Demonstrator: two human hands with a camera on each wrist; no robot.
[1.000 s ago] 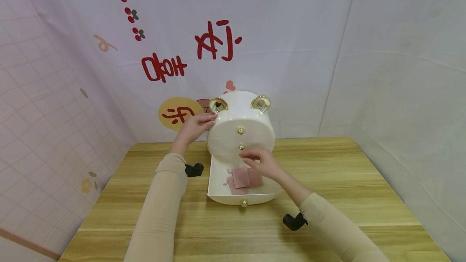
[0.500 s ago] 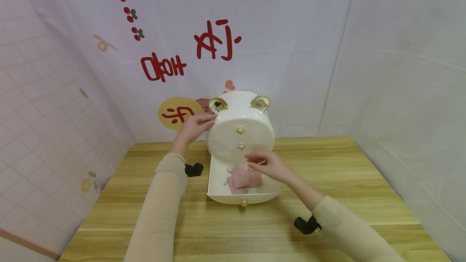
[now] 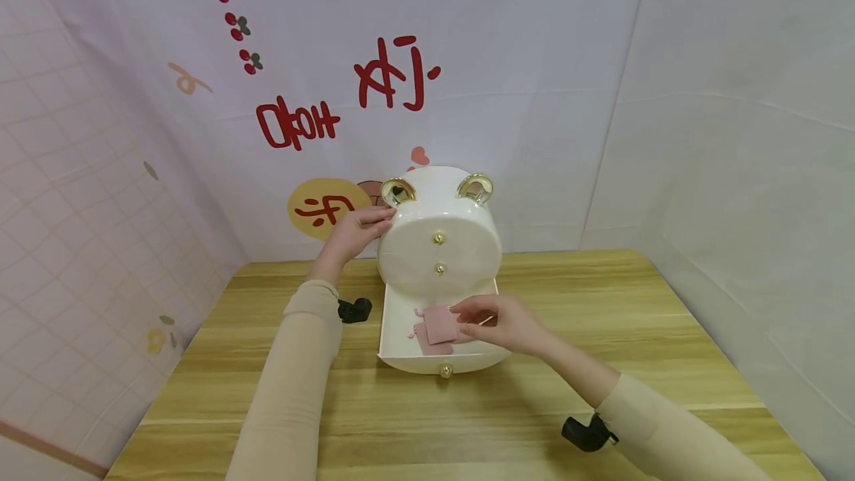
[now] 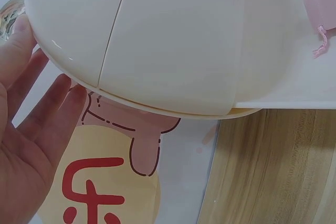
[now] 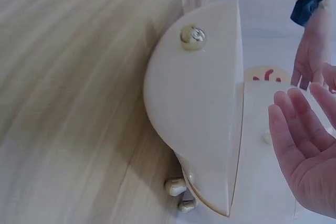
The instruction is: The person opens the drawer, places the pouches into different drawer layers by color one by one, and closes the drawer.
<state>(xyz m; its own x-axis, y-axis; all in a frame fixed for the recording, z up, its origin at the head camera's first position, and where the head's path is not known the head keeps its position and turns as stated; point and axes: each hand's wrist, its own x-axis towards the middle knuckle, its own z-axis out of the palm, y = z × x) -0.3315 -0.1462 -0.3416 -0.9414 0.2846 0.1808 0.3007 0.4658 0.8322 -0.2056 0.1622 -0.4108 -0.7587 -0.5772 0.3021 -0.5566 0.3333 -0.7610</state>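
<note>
A white rounded drawer box with gold ears stands at the back of the table. Its bottom drawer is pulled out and holds several pink drawstring pouches, one overlapping another. My left hand steadies the box's upper left side; in the left wrist view its fingers lie nearly straight along the shell. Over the drawer's right half, my right hand reaches in with its fingertips right at the pouches, thumb and fingers apart. The right wrist view gives those fingers as loosely bent, with the pouches hidden behind the drawer front.
Two small gold knobs sit on the closed upper drawers, and another knob on the pulled-out drawer front. A wooden table carries everything. Printed white cloth hangs behind and at the sides. Black wrist devices are strapped near the sleeves.
My right hand has moved down and to the right, from in front of the middle knob to the pouches in the drawer. The left hand has stayed at the box's side.
</note>
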